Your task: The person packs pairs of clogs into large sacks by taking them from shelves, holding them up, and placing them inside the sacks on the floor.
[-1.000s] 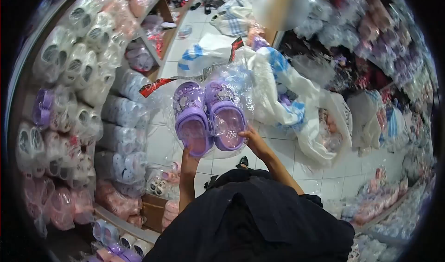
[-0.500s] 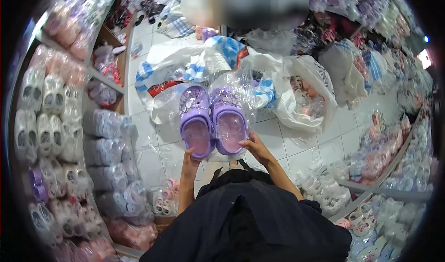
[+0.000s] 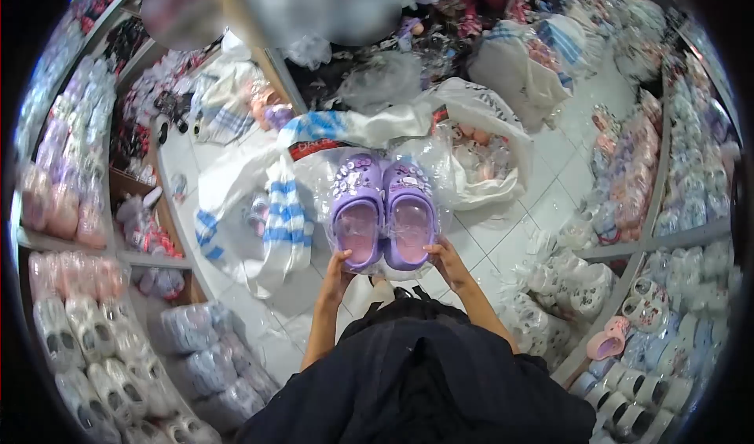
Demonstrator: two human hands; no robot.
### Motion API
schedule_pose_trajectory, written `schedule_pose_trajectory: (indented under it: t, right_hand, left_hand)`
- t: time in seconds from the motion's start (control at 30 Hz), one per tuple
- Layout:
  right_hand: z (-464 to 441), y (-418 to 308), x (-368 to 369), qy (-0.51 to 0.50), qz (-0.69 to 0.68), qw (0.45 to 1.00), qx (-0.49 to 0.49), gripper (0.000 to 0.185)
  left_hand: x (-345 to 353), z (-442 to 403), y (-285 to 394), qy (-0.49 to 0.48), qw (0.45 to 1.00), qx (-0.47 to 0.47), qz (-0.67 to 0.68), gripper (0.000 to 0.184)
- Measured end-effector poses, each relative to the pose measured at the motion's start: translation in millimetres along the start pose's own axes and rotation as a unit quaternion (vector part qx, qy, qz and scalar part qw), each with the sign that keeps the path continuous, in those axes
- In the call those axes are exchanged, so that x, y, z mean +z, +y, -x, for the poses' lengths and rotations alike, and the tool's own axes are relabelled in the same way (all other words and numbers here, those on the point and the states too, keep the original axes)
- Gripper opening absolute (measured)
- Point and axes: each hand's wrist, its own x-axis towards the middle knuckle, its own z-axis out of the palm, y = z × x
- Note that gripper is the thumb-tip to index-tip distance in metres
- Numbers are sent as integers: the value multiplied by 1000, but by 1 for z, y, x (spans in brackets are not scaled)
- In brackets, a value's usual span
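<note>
A pair of purple clogs (image 3: 357, 224) with charms on the toes and pink insoles lies side by side in a clear plastic bag (image 3: 449, 178). They are held out in front of my body, toes pointing away. My left hand (image 3: 336, 277) pinches the heel end of the left clog, thumb on top. At the heel of the right clog, my right hand (image 3: 448, 263) grips in the same way. Fingers underneath are hidden. Just beyond the clogs, white sacks with blue stripes (image 3: 289, 216) lie spread on the floor.
An open white sack (image 3: 514, 181) holds wrapped pinkish shoes. Shelves of bagged shoes line the left (image 3: 102, 342) and right (image 3: 683, 244). Bagged light-blue clogs (image 3: 200, 330) are stacked by my left side. A loose pink clog (image 3: 607, 340) rests on the right shelf. Tiled floor (image 3: 491, 244) shows between.
My view has turned, so the shelves and sacks sit at different angles. The clogs have shifted slightly right in view and now sit straighter, with both hands still on them.
</note>
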Motion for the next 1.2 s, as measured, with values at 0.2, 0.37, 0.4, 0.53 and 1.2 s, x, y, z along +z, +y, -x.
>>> schedule_pose_trajectory:
  t: [0.2, 0.37, 0.4, 0.53, 1.2]
  right_hand:
    - [-16, -6, 12, 104, -110, 987, -60, 38]
    - [-11, -5, 8, 183, -149, 969, -78, 44]
    - [-10, -5, 4, 197, -166, 963, -81, 44]
    - [-9, 4, -25, 245, -206, 944, -81, 44]
    - [-187, -105, -167, 176, 78, 974, 117, 24]
  left_hand:
    - [17, -68, 43, -73, 992, -44, -89, 34]
    - [16, -114, 29, -85, 985, -94, -121, 35]
    - [24, -122, 27, -85, 983, -99, -128, 36]
    - [56, -141, 22, -149, 960, -176, -157, 36]
    - [97, -268, -45, 46, 983, -159, 75, 19]
